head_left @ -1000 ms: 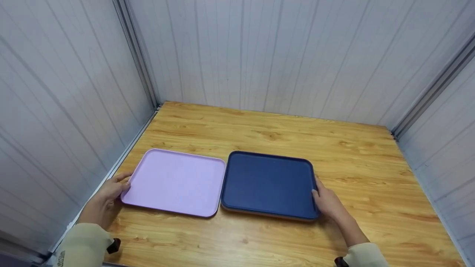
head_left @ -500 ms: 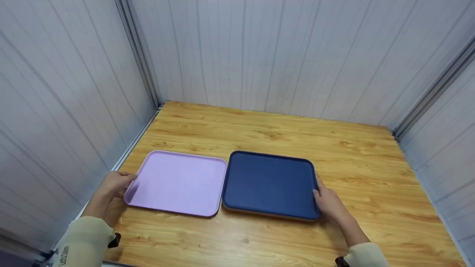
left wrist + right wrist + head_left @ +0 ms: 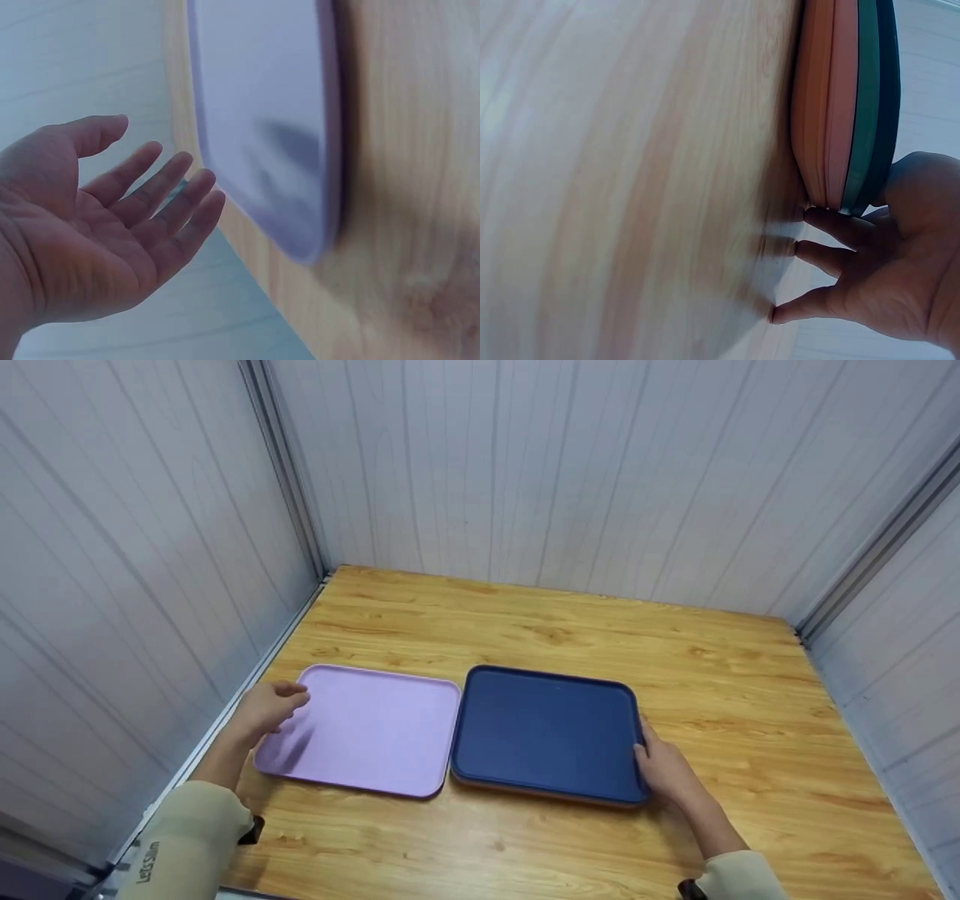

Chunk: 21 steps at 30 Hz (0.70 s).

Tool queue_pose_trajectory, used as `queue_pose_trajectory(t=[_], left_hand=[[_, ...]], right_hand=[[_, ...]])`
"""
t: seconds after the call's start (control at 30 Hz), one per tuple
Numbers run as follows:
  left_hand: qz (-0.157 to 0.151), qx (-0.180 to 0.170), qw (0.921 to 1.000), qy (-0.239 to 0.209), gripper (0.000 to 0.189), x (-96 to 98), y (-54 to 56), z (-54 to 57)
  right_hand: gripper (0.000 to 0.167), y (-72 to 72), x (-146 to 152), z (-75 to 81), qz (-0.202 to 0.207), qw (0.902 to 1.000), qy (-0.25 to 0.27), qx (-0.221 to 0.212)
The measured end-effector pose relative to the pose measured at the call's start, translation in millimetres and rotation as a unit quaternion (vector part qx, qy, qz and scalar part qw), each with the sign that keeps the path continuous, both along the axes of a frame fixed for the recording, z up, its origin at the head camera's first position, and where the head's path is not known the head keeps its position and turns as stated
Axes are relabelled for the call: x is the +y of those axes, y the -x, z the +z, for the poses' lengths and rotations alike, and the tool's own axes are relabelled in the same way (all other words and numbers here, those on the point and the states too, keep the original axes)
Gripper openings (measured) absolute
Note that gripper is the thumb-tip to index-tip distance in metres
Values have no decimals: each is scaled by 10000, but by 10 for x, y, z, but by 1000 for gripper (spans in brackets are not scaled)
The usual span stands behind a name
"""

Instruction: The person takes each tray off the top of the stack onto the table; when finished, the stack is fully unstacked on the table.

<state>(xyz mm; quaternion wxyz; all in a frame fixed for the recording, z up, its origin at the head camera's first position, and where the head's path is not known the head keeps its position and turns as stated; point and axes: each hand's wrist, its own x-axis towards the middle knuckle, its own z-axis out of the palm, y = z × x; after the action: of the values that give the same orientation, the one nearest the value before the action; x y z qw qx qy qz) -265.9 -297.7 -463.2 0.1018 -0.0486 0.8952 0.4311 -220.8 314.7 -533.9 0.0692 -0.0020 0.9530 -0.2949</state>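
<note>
A lilac tray [image 3: 367, 735] lies flat at the left of the wooden table. My left hand [image 3: 271, 709] hovers over its left side, apart from it, with relaxed fingers and nothing held; the left wrist view shows the bare palm [image 3: 105, 225]. Beside the lilac tray is a stack of trays topped by a dark blue one [image 3: 547, 735]. From the side, a green tray [image 3: 865, 112], a pink tray [image 3: 842, 112] and an orange layer [image 3: 814, 112] show beneath it. My right hand [image 3: 664, 765] holds the stack's right edge, thumb at the top rim, some fingertips down at the table.
The wood-grain table [image 3: 555, 637] extends behind and to the right of the trays. Pale panelled walls [image 3: 480, 472] enclose the back and both sides. A metal strip [image 3: 247, 682] runs along the table's left edge, near my left forearm.
My left hand has let go of the lilac tray's left edge and risen inward above it. The lilac tray has shifted very slightly right. My right hand and the stack stay put.
</note>
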Motion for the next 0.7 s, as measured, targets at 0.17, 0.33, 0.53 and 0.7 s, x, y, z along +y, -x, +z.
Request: queue_pose_trajectory(t=[0.17,0.33,0.53,0.7], left_hand=[[-199,175,9996,-89,49,172,24,57],[-362,284,9987,-212,46,344,63,73],[-441,367,9971,-504,43,514,103,48],[-500,390,9959,-648,41,657,137,-15]], right_hand=[[59,4,3,-6,48,10000,6,48],[59,1,-2,-8,108,9998,-71,147],[59,-6,-7,-1,102,9998,-21,159],[59,5,-8,0,92,9998,19,191]])
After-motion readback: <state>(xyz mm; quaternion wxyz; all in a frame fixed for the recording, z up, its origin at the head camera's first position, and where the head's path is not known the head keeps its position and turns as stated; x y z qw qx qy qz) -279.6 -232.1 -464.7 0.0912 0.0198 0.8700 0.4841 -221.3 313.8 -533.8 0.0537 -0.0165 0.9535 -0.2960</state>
